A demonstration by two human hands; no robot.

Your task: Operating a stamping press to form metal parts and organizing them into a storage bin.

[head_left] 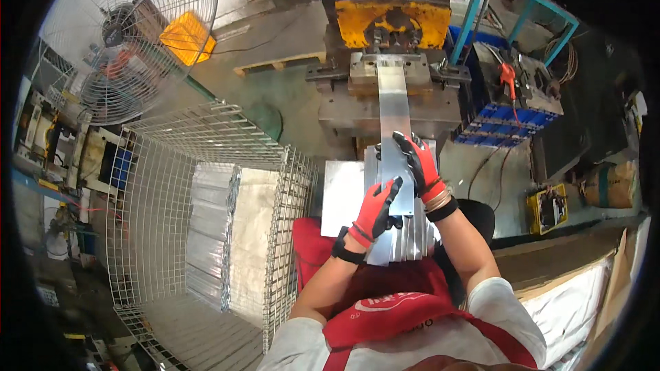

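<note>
Metal strip [394, 106] reaching to the press [433, 20], grasped along opposite edges by left hand [376, 211] and right hand [422, 166]

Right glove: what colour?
The right glove is red on the back with black fingers, best seen in the head view.

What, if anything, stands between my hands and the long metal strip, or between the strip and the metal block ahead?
Nothing visible except your gloves: your left hand and right hand hold the metal strip, and its far end reaches the metal block.
</note>
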